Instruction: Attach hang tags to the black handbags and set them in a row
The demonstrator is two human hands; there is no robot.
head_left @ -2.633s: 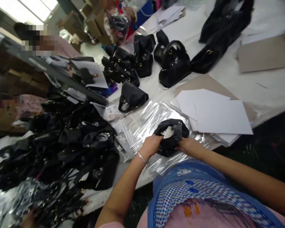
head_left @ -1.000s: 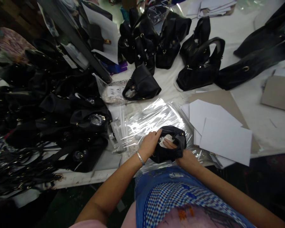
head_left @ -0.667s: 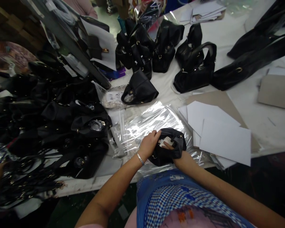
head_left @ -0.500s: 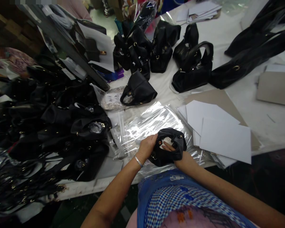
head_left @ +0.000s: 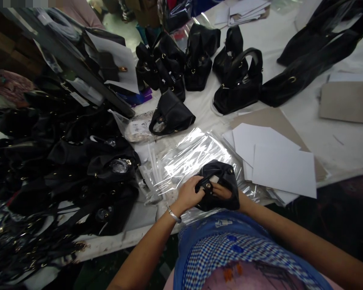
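A small black handbag [head_left: 219,171] with a gold snap is in front of me at the table's near edge, over clear plastic sheets. My left hand [head_left: 190,196] is closed on the left side of the bag by its handle, thumb and fingers near the snap. Through the bag's handle loop show the fingers of my right hand [head_left: 222,191], held close together against the bag. The rest of that hand is hidden behind the black leather. Something pale shows in the bag's opening. Beneath lie shiny clear plastic sheets [head_left: 184,161].
White cards [head_left: 284,169] lie to the right on grey board. Another black handbag [head_left: 174,112] rests beyond the plastic, with more bags [head_left: 240,84] behind. A heap of black bags [head_left: 69,153] fills the left. A metal post [head_left: 78,68] slants at upper left.
My left hand has shifted slightly down and its fingers have curled in by the snap. The bag has turned a little, and the snap sits farther right and lower.
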